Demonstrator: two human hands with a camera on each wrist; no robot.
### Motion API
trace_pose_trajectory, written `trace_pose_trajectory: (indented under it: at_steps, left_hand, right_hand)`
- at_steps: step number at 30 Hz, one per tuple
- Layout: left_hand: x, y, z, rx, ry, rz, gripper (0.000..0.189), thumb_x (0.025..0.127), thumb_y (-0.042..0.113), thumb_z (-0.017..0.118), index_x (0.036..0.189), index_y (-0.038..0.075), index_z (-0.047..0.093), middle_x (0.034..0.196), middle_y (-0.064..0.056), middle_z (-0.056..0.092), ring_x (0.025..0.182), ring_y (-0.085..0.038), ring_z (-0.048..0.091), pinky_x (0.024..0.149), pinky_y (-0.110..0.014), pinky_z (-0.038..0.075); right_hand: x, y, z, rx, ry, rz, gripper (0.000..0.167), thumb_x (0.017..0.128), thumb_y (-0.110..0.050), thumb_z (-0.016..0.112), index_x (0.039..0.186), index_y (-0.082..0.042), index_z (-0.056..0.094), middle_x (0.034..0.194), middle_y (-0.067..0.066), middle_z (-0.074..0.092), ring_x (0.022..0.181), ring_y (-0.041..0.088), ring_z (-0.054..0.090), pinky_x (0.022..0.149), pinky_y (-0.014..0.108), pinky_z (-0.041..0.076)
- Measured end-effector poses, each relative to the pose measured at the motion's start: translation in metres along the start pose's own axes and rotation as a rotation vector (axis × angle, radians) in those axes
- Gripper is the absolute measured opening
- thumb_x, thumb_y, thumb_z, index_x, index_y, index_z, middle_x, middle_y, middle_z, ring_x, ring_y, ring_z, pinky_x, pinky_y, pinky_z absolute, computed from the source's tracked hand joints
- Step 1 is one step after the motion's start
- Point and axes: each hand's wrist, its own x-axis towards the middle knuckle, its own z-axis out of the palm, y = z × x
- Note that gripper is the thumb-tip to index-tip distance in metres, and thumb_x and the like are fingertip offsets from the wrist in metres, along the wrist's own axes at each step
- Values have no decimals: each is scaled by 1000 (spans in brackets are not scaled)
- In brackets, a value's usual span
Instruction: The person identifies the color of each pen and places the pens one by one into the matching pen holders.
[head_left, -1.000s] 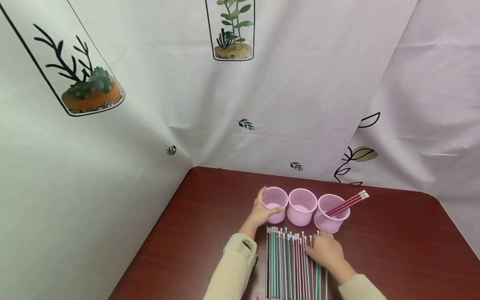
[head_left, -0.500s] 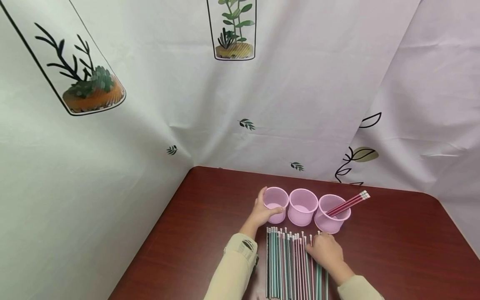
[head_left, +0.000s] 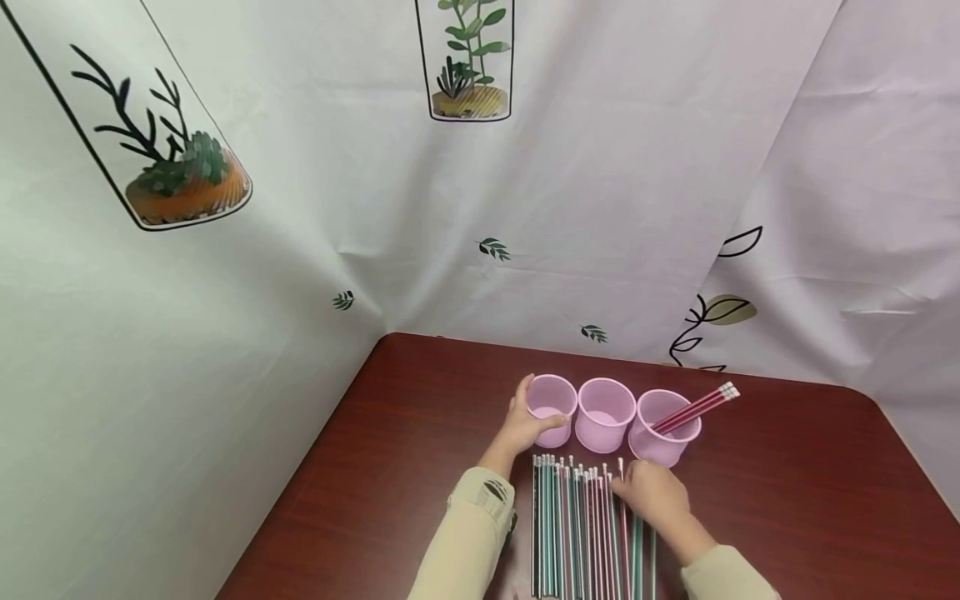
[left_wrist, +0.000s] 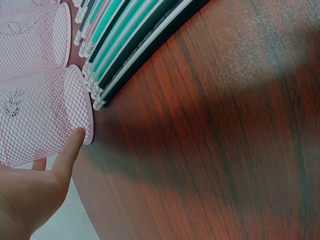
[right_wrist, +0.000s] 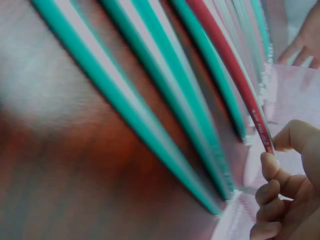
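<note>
My left hand (head_left: pixel 525 423) grips the leftmost of three pink mesh pencil cups (head_left: pixel 538 385), thumb at the near side and fingers round its left. In the left wrist view the thumb touches this cup (left_wrist: pixel 35 115) near its rim. My right hand (head_left: pixel 654 493) pinches a red pencil (right_wrist: pixel 240 75) close to its eraser end between thumb and forefinger; its other fingers are curled. Below the cups lies a row of green, black and red or pink pencils (head_left: pixel 573 533), erasers towards the cups. The right hand hides the tops of some green pencils (right_wrist: pixel 165 65).
The middle cup (head_left: pixel 602 433) stands beside the left one. The right cup (head_left: pixel 654 450) holds several red pencils (head_left: pixel 693 408) leaning right. All stand on a dark red-brown wooden table (head_left: pixel 420 417), with a white patterned cloth (head_left: pixel 615 208) hanging behind it.
My right hand has shifted slightly, and the red pencil's eraser end has moved up a little towards the cups. The left hand and the cups stay in place.
</note>
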Motion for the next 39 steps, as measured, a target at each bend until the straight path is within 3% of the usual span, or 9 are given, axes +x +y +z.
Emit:
trace_pose_trajectory:
  at_steps: [9, 17, 22, 27, 32, 39]
  left_hand:
    - [0, -1, 0, 7, 0, -6, 96, 66, 23, 83, 144, 22, 26, 137, -21, 35, 120, -39, 41, 96, -56, 34]
    - [0, -1, -1, 5, -3, -7, 96, 67, 23, 83, 144, 22, 26, 137, -22, 35, 120, -40, 41, 96, -57, 34]
    - [0, -1, -1, 4, -5, -5, 97, 67, 23, 83, 144, 22, 26, 137, -21, 35, 120, -39, 41, 96, -56, 34]
    - [0, -1, -1, -1, -9, 0, 97, 67, 23, 83, 144, 22, 25, 137, -22, 34, 120, -40, 40, 96, -56, 34]
    - [1, -2, -1, -1, -6, 4, 96, 67, 22, 83, 144, 21, 26, 137, -21, 34, 120, -39, 40, 96, -56, 34]
    - [1, -4, 0, 1, -10, 3, 97, 67, 22, 83, 144, 21, 26, 137, -21, 34, 120, -39, 40, 96, -55, 34]
  right_hand:
    - [2, -18, -39, 106, 70, -3, 27, 74, -23, 61, 56, -15, 43, 50, -4, 40, 49, 15, 41, 45, 31, 33]
    - [4, -33, -85, 142, 149, -67, 21, 77, -20, 60, 66, -13, 44, 54, -3, 42, 52, 15, 43, 48, 29, 33]
    - [3, -39, -112, 173, 169, -73, 13, 79, -18, 57, 81, -9, 48, 60, -2, 50, 53, 13, 49, 50, 29, 35]
    - [1, -44, -137, 200, 223, -101, 18, 80, -14, 54, 94, -5, 48, 67, 0, 57, 54, 13, 52, 52, 29, 39]
    - [4, -44, -159, 204, 277, -115, 17, 81, -15, 55, 94, -7, 47, 76, 4, 62, 61, 16, 53, 55, 30, 39]
    - [10, -28, -177, 220, 352, -71, 19, 84, -20, 56, 96, -6, 50, 89, 12, 65, 75, 21, 54, 58, 30, 38]
